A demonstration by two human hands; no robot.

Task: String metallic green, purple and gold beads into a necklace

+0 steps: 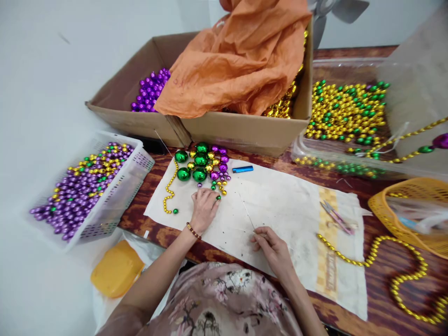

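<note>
My left hand (205, 207) is at the near side of the bead cluster (206, 163), fingers loosely curled over the white cloth (276, 205), a small green bead at the fingertips; whether it is pinched I can't tell. My right hand (275, 247) is nearly closed, thumb and finger pinching a thin needle (248, 212) that angles away over the cloth. Between the hands I have bare cloth, open rightward to the pliers (336, 217). The cardboard box (241, 133) walls off the far side, just beyond the cluster; the white basket (140, 158) bounds the left, and the desk (138, 221) edge runs close under both wrists. An orange cloth (238, 60) hides much of the box's contents. The gold bead strand (373, 252) runs out of view at right, and the needle's tip is too fine to place.
</note>
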